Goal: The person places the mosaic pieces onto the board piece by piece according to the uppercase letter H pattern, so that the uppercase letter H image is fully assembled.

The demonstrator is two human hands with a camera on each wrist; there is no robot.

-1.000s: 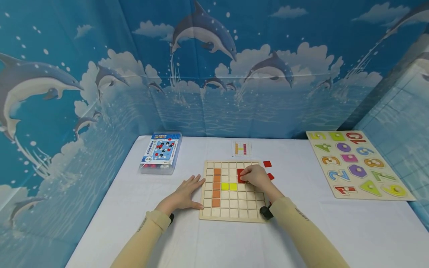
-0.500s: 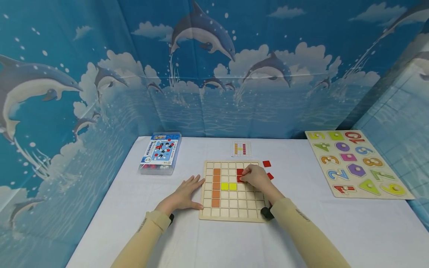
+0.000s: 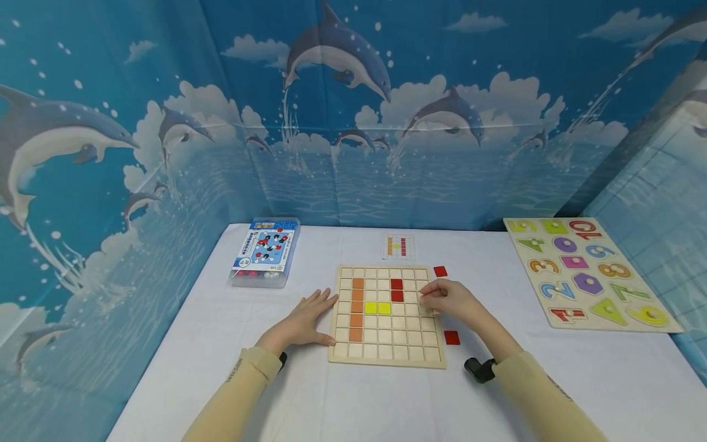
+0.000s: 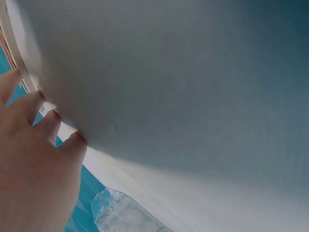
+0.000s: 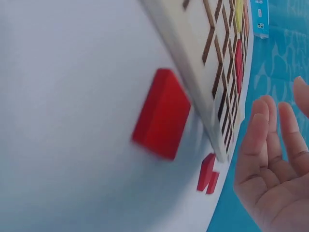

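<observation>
A wooden grid board (image 3: 409, 355) lies on the white table. In it sit a column of orange tiles (image 3: 356, 320), a pair of yellow tiles (image 3: 377, 307) and two red tiles (image 3: 396, 290) one behind the other. My left hand (image 3: 301, 320) rests with fingers and thumb spread against the board's left edge; the left wrist view shows its fingertips (image 4: 35, 96) there. Over the right edge of the board hovers my right hand (image 3: 450, 301), its fingers loosely bent. Nothing shows between thumb and fingers in the right wrist view. Loose red tiles (image 5: 163, 115) lie beside the board's right side.
Behind the board lies a small pattern card (image 3: 399, 246). A plastic box with a blue label (image 3: 265, 252) stands at the back left. To the right is a number and shape puzzle board (image 3: 593, 273). A dolphin-print curtain (image 3: 353, 178) encloses the table's back and sides.
My right hand has come off the red tiles on the board and moved right to the board's edge. Both red tiles stay in their squares. The left hand holds its place.
</observation>
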